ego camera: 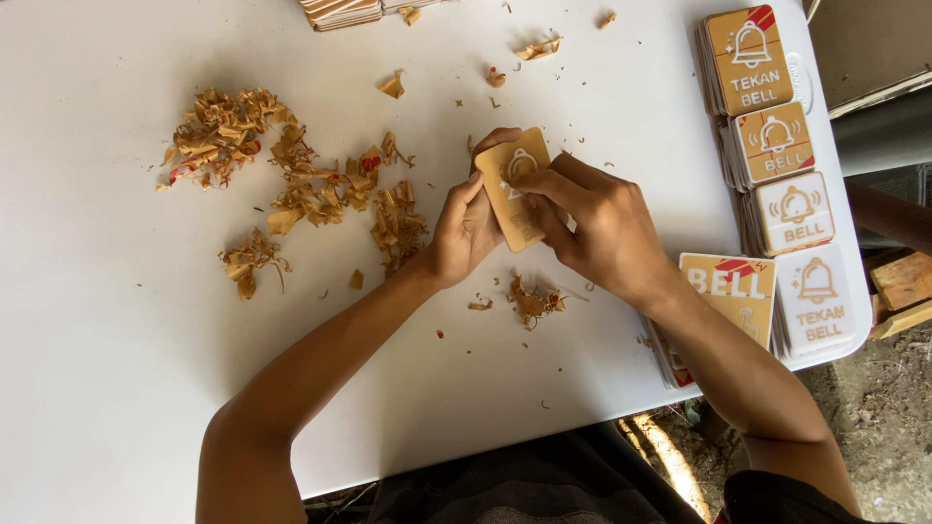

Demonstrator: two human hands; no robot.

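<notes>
Both hands hold one small rectangular plaque covered in tan paper, with a white bell shape showing through. My left hand grips its left edge from below. My right hand rests on its right side, with the fingertips pinching at the paper near the bell. The plaque is lifted a little above the white table.
Curled tan paper peelings lie in heaps to the left, and a small clump sits under the hands. Stacks of similar bell plaques line the right table edge. Another stack is at the far edge. Wood blocks lie off the table.
</notes>
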